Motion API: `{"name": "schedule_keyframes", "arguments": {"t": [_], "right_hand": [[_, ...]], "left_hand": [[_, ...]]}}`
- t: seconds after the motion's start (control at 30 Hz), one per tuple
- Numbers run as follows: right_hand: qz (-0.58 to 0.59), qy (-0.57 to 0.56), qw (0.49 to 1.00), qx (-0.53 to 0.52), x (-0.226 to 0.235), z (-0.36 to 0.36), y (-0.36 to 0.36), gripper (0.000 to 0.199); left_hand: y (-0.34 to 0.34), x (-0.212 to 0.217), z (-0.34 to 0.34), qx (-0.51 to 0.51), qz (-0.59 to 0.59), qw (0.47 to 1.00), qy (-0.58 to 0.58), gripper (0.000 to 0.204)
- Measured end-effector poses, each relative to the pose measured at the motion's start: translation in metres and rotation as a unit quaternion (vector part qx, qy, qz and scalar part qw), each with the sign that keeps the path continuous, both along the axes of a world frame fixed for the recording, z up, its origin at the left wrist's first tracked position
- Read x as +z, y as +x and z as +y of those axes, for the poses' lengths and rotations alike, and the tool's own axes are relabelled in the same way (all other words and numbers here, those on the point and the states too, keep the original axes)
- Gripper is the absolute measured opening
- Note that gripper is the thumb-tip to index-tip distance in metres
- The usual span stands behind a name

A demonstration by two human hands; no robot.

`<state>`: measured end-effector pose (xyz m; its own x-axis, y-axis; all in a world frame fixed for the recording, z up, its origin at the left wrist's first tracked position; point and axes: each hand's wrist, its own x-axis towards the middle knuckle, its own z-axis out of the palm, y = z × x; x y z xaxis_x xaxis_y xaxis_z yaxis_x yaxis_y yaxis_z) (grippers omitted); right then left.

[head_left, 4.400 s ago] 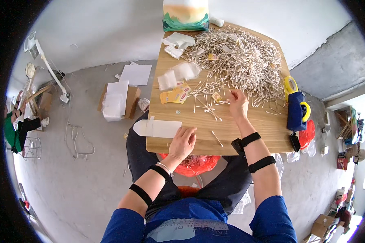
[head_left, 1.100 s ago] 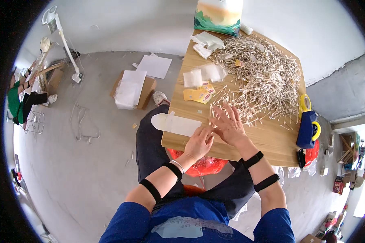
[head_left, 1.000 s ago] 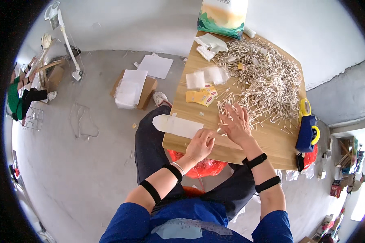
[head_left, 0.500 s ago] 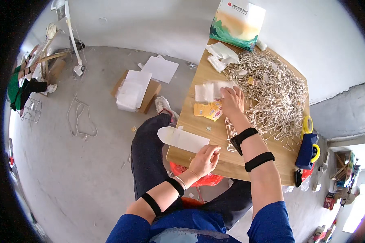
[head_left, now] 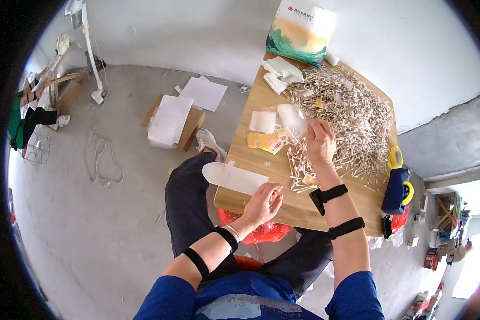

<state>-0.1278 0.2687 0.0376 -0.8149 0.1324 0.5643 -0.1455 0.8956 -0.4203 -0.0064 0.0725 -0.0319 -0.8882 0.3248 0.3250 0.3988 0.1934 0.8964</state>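
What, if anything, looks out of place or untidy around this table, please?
The white packet by the left hand juts out over the table edge. Loose paper sheets lie on the floor beside a cardboard box. The sticks lie in a sprawling heap.

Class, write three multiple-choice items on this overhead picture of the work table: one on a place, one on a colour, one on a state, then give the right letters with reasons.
1. Where does the left hand rest?
A. On the printed bag
B. On the wooden table's near edge, beside the long white pouch
C. On the floor

2. What colour are the flat packets beside the small clear bags?
A. Yellow
B. Green
C. Black

3. What is the right hand doing?
A. Hanging empty off the table
B. Gripping the tape dispenser
C. Holding a small clear bag over the heap of sticks

Answers: B, the fingers lie by the pouch's end; A, they show yellow; C, its fingers pinch the bag.
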Motion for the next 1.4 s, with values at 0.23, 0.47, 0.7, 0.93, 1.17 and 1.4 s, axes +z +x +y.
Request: {"name": "schedule_keyframes", "arguments": {"t": [0.23,0.47,0.7,0.93,1.17,1.4], "right_hand": [[-0.008,-0.196,0.966,0.171,0.035,-0.016,0.024,0.019],[-0.125,-0.359,0.868,0.32,0.031,-0.058,0.045,0.012],[-0.209,-0.385,0.884,0.164,0.039,-0.113,0.058,0.023],[-0.348,-0.526,0.736,0.246,0.042,-0.143,0.066,0.022],[-0.329,-0.474,0.791,0.204,0.032,-0.161,0.057,0.019],[-0.3,-0.479,0.806,0.177,0.011,-0.175,0.05,0.02]], "left_hand": [[-0.021,0.011,-0.012,0.034,-0.235,0.945,0.226,0.04],[-0.055,0.074,-0.061,0.019,-0.27,0.942,0.199,0.034],[-0.049,0.071,-0.1,0.115,-0.252,0.883,0.38,0.016],[-0.043,0.078,-0.104,0.204,-0.223,0.873,0.384,0.017],[-0.041,0.08,-0.105,0.282,-0.226,0.855,0.371,0.032],[-0.025,0.051,-0.087,0.262,-0.162,0.877,0.369,0.031]]}}
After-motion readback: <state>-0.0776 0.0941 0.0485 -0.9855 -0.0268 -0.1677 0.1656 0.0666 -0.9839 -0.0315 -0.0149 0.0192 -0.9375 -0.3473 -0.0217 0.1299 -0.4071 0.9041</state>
